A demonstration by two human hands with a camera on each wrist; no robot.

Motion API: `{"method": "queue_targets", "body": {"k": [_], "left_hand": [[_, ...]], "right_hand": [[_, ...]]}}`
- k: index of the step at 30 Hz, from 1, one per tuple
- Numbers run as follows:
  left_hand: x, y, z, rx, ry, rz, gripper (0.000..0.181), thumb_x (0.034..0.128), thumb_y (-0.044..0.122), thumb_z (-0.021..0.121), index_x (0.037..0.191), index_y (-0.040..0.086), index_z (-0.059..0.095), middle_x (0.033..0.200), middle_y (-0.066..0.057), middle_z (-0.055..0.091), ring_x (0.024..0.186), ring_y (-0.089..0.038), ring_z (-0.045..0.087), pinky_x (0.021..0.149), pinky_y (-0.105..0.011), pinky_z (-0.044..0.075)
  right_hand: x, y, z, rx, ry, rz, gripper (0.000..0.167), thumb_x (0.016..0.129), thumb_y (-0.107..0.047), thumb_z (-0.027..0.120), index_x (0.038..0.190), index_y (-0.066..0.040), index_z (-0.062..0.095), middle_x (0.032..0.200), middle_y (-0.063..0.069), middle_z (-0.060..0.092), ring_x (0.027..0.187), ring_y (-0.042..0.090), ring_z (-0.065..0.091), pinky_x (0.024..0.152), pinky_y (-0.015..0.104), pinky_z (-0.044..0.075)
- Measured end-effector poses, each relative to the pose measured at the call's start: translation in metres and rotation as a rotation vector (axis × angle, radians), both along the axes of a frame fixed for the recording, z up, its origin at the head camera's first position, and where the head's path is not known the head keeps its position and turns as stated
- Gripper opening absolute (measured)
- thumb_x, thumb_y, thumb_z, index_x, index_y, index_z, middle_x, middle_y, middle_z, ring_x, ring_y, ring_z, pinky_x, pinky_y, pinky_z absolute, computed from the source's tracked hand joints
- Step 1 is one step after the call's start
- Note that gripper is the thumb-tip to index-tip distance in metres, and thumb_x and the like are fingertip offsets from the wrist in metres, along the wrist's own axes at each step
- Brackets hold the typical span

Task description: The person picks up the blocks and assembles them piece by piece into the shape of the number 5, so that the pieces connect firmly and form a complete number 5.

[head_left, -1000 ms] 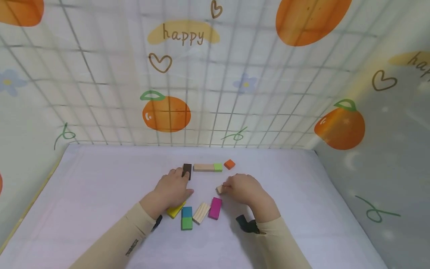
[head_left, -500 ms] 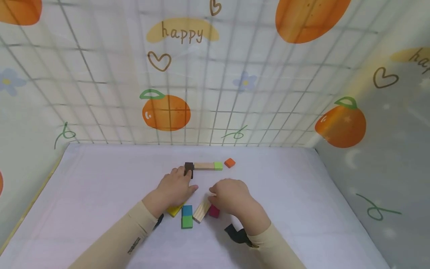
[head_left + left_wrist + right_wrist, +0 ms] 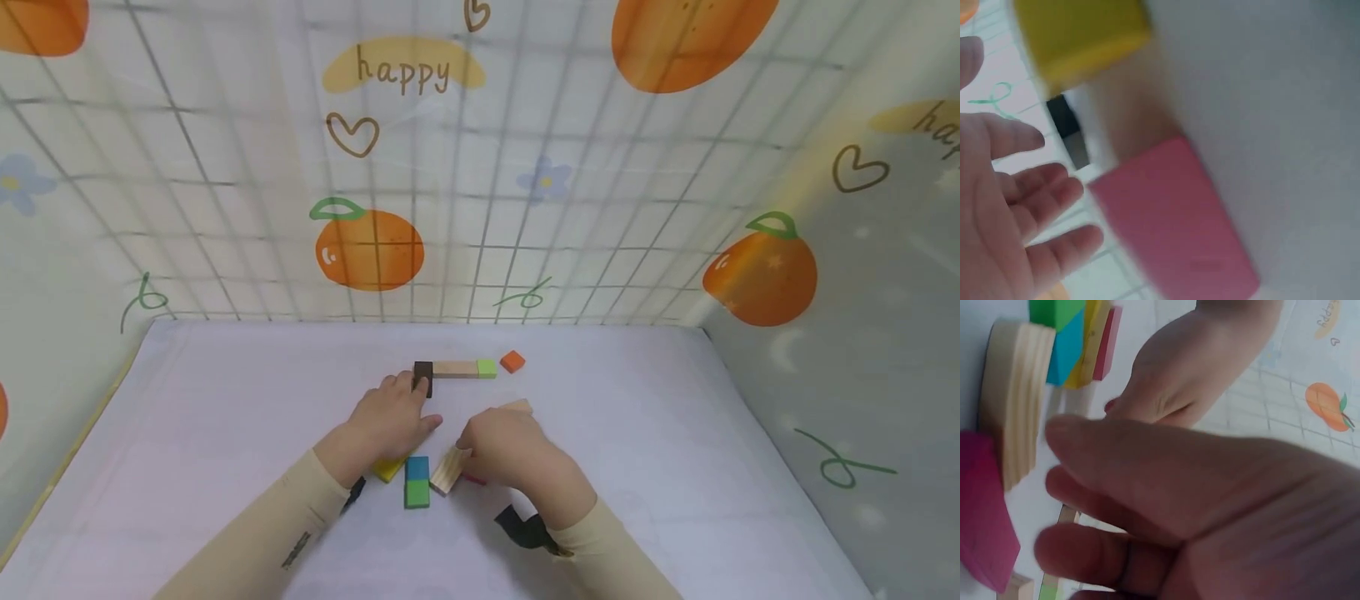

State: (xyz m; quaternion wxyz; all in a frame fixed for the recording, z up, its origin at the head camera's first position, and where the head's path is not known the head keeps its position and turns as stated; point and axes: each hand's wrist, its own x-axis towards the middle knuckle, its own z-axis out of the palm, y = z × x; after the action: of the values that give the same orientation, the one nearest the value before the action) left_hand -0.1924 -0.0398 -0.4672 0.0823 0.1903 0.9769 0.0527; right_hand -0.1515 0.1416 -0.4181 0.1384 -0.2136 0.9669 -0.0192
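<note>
In the head view my left hand point(image 3: 392, 417) touches a dark brown block point(image 3: 423, 369) with its fingertips. That block meets the left end of a pale wooden block point(image 3: 455, 369), whose right end joins a lime green block point(image 3: 487, 368). My right hand point(image 3: 510, 446) hovers over a magenta block point(image 3: 982, 506), mostly hidden in the head view, beside a striped wooden block point(image 3: 448, 472). Its fingers bend loosely in the right wrist view, with nothing seen between them. Another plain wooden block point(image 3: 517, 407) shows behind the right hand.
An orange block point(image 3: 513, 362) lies right of the row. Nearer are blue point(image 3: 417, 468) and green point(image 3: 417, 494) blocks and a yellow block point(image 3: 388, 469) partly under my left hand. A pink block point(image 3: 1172, 219) shows in the left wrist view. A patterned curtain point(image 3: 247, 192) hangs behind.
My right hand has let go of the plain wooden block and moved left and nearer, over the magenta block. My left hand has shifted the dark brown block right against the row.
</note>
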Motion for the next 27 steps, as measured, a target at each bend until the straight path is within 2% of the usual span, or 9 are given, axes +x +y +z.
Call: {"method": "queue_targets", "body": {"k": [3, 6, 10, 13, 16, 18, 22, 25, 27], "left_hand": [[0.018, -0.005, 0.01, 0.014, 0.062, -0.025, 0.076, 0.0981, 0.058, 0.054, 0.153, 0.006, 0.043, 0.155, -0.018, 0.042, 0.139, -0.034, 0.044, 0.109, -0.051, 0.044], [0.043, -0.012, 0.018, 0.041, 0.098, -0.135, 0.067, 0.0965, 0.053, 0.06, 0.144, 0.005, 0.055, 0.146, -0.015, 0.054, 0.132, -0.033, 0.053, 0.105, -0.05, 0.047], [0.074, -0.02, 0.022, 0.031, 0.07, -0.307, 0.05, 0.0928, 0.048, 0.067, 0.123, 0.008, 0.071, 0.128, -0.006, 0.067, 0.114, -0.026, 0.064, 0.091, -0.044, 0.055], [0.086, -0.025, 0.023, 0.013, 0.058, -0.323, 0.04, 0.0877, 0.049, 0.072, 0.102, 0.012, 0.077, 0.108, 0.001, 0.071, 0.093, -0.019, 0.065, 0.077, -0.038, 0.054], [0.087, -0.029, 0.024, 0.039, 0.042, -0.279, 0.036, 0.0834, 0.05, 0.076, 0.079, 0.015, 0.074, 0.083, 0.005, 0.067, 0.072, -0.015, 0.057, 0.066, -0.034, 0.049], [0.084, -0.029, 0.024, 0.051, 0.034, -0.258, 0.038, 0.0827, 0.052, 0.076, 0.072, 0.015, 0.072, 0.079, 0.005, 0.066, 0.069, -0.015, 0.056, 0.064, -0.034, 0.049], [0.071, -0.026, 0.021, 0.098, 0.065, -0.241, 0.044, 0.087, 0.052, 0.072, 0.101, 0.01, 0.077, 0.111, -0.003, 0.073, 0.098, -0.02, 0.068, 0.084, -0.037, 0.056], [0.063, -0.025, 0.017, 0.104, 0.045, -0.215, 0.06, 0.0896, 0.052, 0.07, 0.13, 0.007, 0.067, 0.137, -0.007, 0.064, 0.125, -0.024, 0.062, 0.102, -0.042, 0.052], [0.061, -0.026, 0.015, 0.093, 0.018, -0.195, 0.054, 0.0894, 0.051, 0.07, 0.121, 0.007, 0.071, 0.125, -0.006, 0.069, 0.114, -0.023, 0.066, 0.095, -0.041, 0.054]], "right_hand": [[0.005, -0.003, 0.001, -0.022, 0.01, 0.075, 0.008, 0.083, -0.015, 0.076, 0.085, -0.02, 0.082, 0.081, -0.009, 0.073, 0.065, 0.007, 0.053, 0.059, 0.027, 0.048], [0.008, -0.006, 0.0, -0.017, 0.027, 0.127, 0.015, 0.084, -0.015, 0.075, 0.071, -0.02, 0.074, 0.063, -0.011, 0.06, 0.057, 0.007, 0.044, 0.051, 0.025, 0.04], [0.009, -0.009, -0.004, 0.019, 0.017, 0.1, 0.028, 0.086, -0.015, 0.07, 0.061, -0.021, 0.062, 0.055, -0.009, 0.044, 0.053, 0.009, 0.038, 0.047, 0.026, 0.032], [0.009, -0.01, -0.007, 0.038, 0.031, 0.08, 0.03, 0.088, -0.02, 0.069, 0.06, -0.019, 0.058, 0.056, -0.007, 0.043, 0.054, 0.011, 0.04, 0.047, 0.026, 0.033], [0.006, -0.011, -0.01, 0.028, 0.062, 0.119, 0.028, 0.088, -0.026, 0.071, 0.063, -0.02, 0.06, 0.06, -0.007, 0.047, 0.058, 0.012, 0.042, 0.05, 0.027, 0.035], [0.004, -0.011, -0.013, 0.018, 0.089, 0.16, 0.023, 0.088, -0.028, 0.072, 0.068, -0.021, 0.062, 0.064, -0.009, 0.052, 0.062, 0.013, 0.045, 0.053, 0.027, 0.036], [0.001, -0.011, -0.02, 0.004, 0.128, 0.206, 0.008, 0.086, -0.026, 0.072, 0.084, -0.021, 0.065, 0.084, -0.008, 0.067, 0.072, 0.017, 0.055, 0.059, 0.03, 0.042], [-0.001, -0.01, -0.024, 0.014, 0.149, 0.193, 0.014, 0.088, -0.025, 0.07, 0.1, -0.019, 0.068, 0.105, -0.004, 0.072, 0.084, 0.021, 0.062, 0.067, 0.034, 0.049], [-0.003, -0.01, -0.025, 0.021, 0.156, 0.184, 0.025, 0.089, -0.025, 0.069, 0.113, -0.018, 0.069, 0.11, -0.002, 0.072, 0.089, 0.022, 0.063, 0.071, 0.035, 0.051]]}}
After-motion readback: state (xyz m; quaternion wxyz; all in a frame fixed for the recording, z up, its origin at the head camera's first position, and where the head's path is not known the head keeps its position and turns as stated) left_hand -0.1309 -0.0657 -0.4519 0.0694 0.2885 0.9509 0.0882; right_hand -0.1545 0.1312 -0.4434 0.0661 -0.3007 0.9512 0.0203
